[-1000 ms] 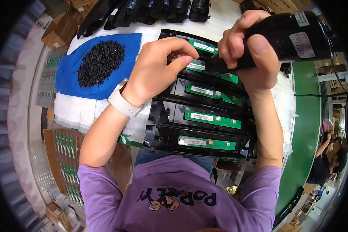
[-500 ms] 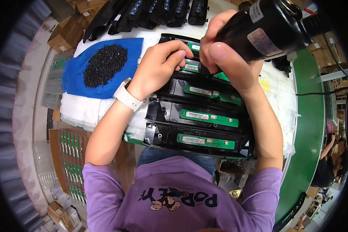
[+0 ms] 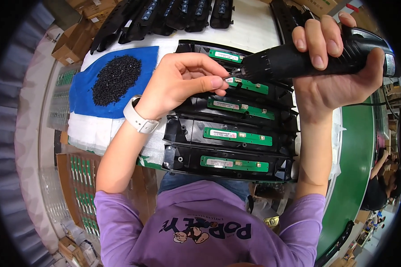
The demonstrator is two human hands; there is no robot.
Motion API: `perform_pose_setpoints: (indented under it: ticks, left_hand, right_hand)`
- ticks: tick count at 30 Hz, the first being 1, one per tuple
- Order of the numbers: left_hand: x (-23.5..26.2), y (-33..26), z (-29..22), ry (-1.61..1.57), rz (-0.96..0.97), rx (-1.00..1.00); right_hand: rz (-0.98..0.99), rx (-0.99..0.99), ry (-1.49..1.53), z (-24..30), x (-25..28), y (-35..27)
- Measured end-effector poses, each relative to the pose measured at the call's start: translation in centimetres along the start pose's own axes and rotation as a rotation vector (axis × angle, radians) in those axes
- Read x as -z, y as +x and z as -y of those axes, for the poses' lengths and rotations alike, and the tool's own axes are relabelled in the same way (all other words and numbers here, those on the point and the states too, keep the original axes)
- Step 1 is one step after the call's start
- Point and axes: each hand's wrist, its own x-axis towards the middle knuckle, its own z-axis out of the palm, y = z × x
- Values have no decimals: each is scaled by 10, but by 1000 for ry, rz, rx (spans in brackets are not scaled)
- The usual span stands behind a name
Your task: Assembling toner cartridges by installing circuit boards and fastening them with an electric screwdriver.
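My right hand (image 3: 327, 91) grips a black electric screwdriver (image 3: 276, 64), tipped nearly level with its bit pointing left. At the bit's tip, the thumb and fingers of my left hand (image 3: 180, 82) are pinched together. Whatever small piece they hold is too tiny to make out. Beneath both hands lies a row of long black plastic housings (image 3: 280, 149). Each visible one carries a narrow green circuit board (image 3: 254, 139) with a white label. My left hand partly covers one of the farther housings.
Left of the housings, a blue cloth (image 3: 82, 98) bears a heap of small black screws (image 3: 116, 78). More black housings (image 3: 198, 15) lie along the far side. A cable (image 3: 363, 104) runs off to the right. Beyond a green strip (image 3: 352, 147), another person (image 3: 383, 191) is visible.
The screwdriver has swung from upright over a far board to nearly level, and my right hand has moved right. My left fingers have come to its tip.
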Motion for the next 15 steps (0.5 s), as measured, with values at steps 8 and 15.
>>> perform_pose_setpoints:
  ticks: [8, 15]
  left_hand:
    - [2, 2, 8, 19, 12, 5]
    - [10, -6, -2, -81, 1, 16]
  right_hand:
    - [-85, -23, -21, -7, -5, -4]
    - [-160, -50, 53, -18, -10, 11]
